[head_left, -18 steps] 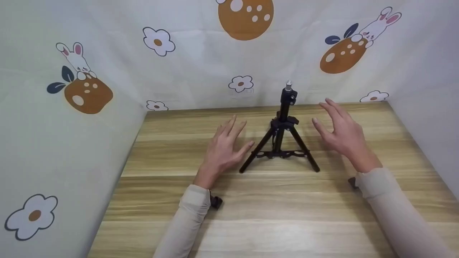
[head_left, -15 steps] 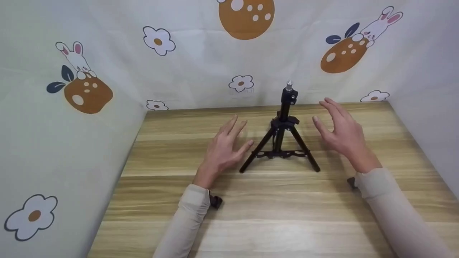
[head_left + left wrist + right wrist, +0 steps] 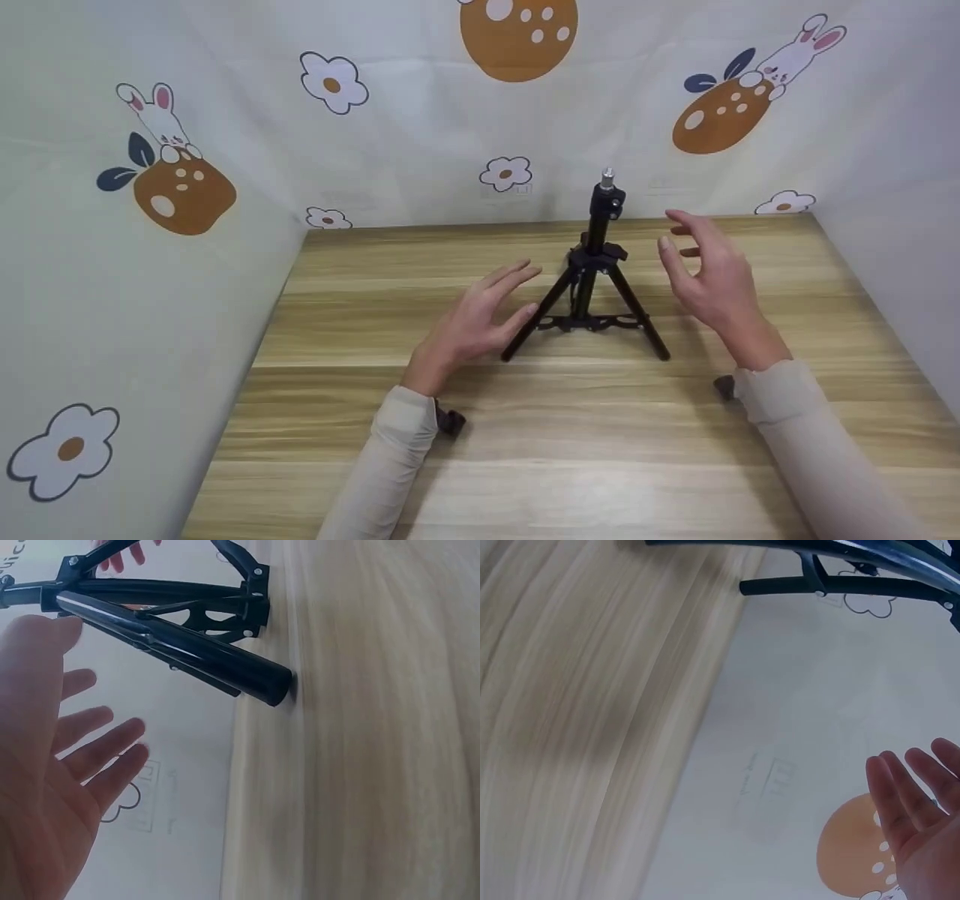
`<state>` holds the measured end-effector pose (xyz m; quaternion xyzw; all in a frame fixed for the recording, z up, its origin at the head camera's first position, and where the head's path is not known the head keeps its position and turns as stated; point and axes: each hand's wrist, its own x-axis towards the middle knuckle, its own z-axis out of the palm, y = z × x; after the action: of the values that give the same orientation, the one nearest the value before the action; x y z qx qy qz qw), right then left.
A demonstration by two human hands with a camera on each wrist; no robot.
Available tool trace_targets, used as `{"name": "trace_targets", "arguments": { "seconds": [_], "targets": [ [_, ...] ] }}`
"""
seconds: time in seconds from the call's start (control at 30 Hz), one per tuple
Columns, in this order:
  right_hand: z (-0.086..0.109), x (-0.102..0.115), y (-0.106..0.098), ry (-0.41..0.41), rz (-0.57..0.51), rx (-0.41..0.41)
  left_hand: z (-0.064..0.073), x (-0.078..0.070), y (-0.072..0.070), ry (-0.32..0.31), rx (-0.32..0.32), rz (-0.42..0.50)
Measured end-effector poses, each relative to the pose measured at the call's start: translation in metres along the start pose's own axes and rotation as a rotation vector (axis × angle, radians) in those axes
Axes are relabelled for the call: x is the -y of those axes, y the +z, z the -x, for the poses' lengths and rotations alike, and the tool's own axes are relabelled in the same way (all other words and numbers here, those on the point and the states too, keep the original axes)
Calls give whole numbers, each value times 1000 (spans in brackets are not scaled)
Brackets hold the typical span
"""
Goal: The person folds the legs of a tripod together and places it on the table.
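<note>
Pale sleeves [image 3: 401,439] nearest. Left hand [image 3: 472,322]: grip spread, holding nothing, thumb right at the black tripod [image 3: 595,260], can't tell if touching. Right hand [image 3: 712,285]: grip spread too, fingers slightly bent, nothing held, apart from tripod. Tripod upright between both hands, legs splayed on wooden bench [image 3: 555,450]. Behind, pale cloth [image 3: 420,150] printed with flowers, rabbits, orange fruit.
</note>
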<state>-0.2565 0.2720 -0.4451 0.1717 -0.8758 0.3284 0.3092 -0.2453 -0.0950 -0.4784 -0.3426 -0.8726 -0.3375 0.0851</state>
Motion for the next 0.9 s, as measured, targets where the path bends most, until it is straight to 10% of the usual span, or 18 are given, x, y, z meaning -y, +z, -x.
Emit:
{"name": "trace_targets", "arguments": {
  "seconds": [0.27,0.9],
  "targets": [
    [-1,13,1,-38,-109,-12,-4,-4,3,126,0,201],
    [-16,68,15,-37,-677,-64,-6,-9,4,168,26,197]
  ]
}}
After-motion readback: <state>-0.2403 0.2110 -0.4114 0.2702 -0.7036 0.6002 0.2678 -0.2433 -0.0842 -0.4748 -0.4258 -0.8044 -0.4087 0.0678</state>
